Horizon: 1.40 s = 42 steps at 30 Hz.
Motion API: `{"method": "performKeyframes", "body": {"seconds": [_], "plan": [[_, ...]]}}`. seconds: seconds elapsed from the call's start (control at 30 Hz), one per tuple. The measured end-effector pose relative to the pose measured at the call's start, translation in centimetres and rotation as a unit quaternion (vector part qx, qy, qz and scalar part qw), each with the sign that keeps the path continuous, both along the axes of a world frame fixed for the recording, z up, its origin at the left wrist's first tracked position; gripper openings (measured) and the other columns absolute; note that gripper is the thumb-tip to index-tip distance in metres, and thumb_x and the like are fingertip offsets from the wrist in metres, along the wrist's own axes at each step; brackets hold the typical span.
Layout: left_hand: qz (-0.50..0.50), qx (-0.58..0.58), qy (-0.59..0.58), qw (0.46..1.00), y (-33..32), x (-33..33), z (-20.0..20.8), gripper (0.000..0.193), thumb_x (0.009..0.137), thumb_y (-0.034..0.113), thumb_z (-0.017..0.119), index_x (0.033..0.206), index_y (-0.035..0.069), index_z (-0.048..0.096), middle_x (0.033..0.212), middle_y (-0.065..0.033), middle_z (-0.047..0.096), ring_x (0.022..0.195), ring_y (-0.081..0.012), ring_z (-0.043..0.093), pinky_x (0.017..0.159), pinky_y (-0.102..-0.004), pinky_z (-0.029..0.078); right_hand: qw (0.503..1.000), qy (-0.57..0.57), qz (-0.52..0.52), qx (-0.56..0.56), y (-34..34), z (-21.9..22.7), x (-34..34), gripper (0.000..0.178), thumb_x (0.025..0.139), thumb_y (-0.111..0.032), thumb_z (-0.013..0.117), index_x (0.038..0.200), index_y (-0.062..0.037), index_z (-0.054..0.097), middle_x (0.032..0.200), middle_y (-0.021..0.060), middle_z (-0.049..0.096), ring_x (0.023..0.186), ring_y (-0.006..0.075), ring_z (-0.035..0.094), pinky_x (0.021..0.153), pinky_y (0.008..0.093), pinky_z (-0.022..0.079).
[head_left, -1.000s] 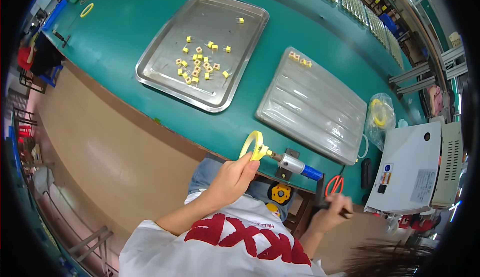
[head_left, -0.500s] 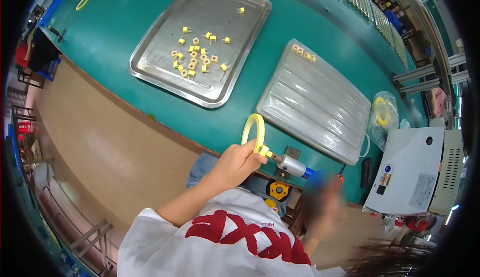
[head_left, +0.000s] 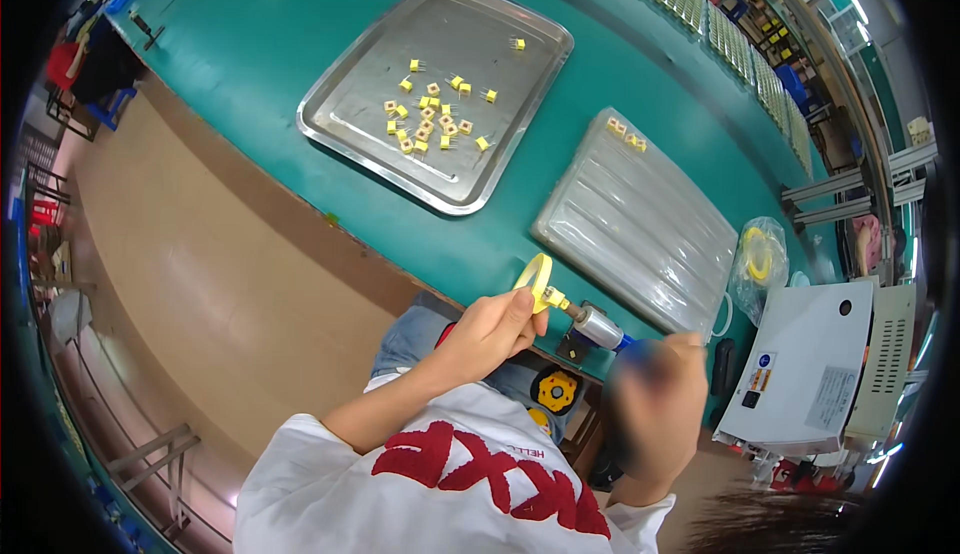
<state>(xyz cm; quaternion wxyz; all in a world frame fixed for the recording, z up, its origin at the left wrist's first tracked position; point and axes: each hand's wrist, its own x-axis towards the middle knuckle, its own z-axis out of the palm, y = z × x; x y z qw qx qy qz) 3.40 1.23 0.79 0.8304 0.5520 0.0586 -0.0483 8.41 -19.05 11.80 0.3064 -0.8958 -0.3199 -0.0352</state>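
My left hand (head_left: 492,336) is closed, pinching a narrow roll of yellow tape (head_left: 541,270) at its lower edge. Right beside the roll, a small yellow-wrapped coil part (head_left: 553,298) sits on the tip of a silver spindle (head_left: 600,330) mounted at the table's front edge. The spindle has a blue rear end (head_left: 627,344). Next to that blue end is my right hand (head_left: 668,409); a blur covers its fingers, so its grip does not show.
A metal tray (head_left: 330,79) holds several small yellow parts with pins. Right of it lies a plastic-wrapped slab (head_left: 640,224) with a few similar parts on top. Farther right are a bag of yellow rolls (head_left: 758,256) and a white machine box (head_left: 800,364).
The view has shifted, so the table appears farther right and lower. The tape roll has tilted and sits closer against the coil part. My right hand appears slightly higher beside the blue end.
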Motion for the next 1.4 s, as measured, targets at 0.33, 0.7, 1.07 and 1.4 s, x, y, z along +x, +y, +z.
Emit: {"method": "performKeyframes", "body": {"seconds": [0.33, 0.7, 1.07, 1.4], "plan": [[0.057, 0.084, -0.01, 0.995, 0.0, -0.5, 1.5, 0.045, 0.103, 0.033, 0.034, 0.076, 0.001, 0.051, 0.058, -0.0018, 0.047, 0.052, -0.01, 0.041, 0.05, -0.0262, 0.035, 0.963, -0.203, 0.092, -0.153, 6.3, -1.0, -0.1, 0.019, 0.073, -0.001, 0.075, 0.082, -0.0019, 0.059, 0.075, 0.0065, 0.053, 0.061, 0.0215, 0.052, 0.047, 0.0324, 0.04], [0.045, 0.174, -0.045, 0.983, 1.0, -0.5, 1.1, 0.04, 0.102, 0.03, 0.038, 0.08, 0.0, 0.053, 0.058, -0.0076, 0.052, 0.053, -0.0168, 0.053, 0.053, -0.0319, 0.041, 0.955, -0.209, 0.115, -0.174, 6.7, -0.9, 0.3, 0.014, 0.076, -0.003, 0.073, 0.082, -0.0031, 0.06, 0.073, 0.0054, 0.056, 0.058, 0.0195, 0.051, 0.045, 0.0314, 0.039], [0.083, 0.287, -0.223, 0.928, 3.0, 2.7, 0.8, 0.054, 0.067, 0.012, 0.086, 0.113, 0.001, 0.06, 0.063, 0.0022, 0.045, 0.056, -0.0035, 0.042, 0.048, -0.0233, 0.032, 0.997, -0.067, 0.029, 0.032, 2.9, 2.0, 2.9, 0.038, 0.063, 0.001, 0.081, 0.094, -0.0002, 0.06, 0.079, 0.0101, 0.059, 0.068, 0.0188, 0.056, 0.06, 0.0279, 0.045], [0.275, 0.374, 0.005, 0.886, 12.0, 2.9, 2.9, 0.033, 0.085, 0.02, 0.072, 0.106, -0.002, 0.06, 0.068, 0.0072, 0.045, 0.057, -0.0021, 0.036, 0.05, -0.0201, 0.029, 0.994, -0.062, -0.069, 0.061, 1.7, -3.7, 19.0, 0.029, 0.084, -0.014, 0.069, 0.108, -0.0008, 0.058, 0.078, 0.0111, 0.056, 0.067, 0.0169, 0.05, 0.067, 0.0282, 0.045]]}}
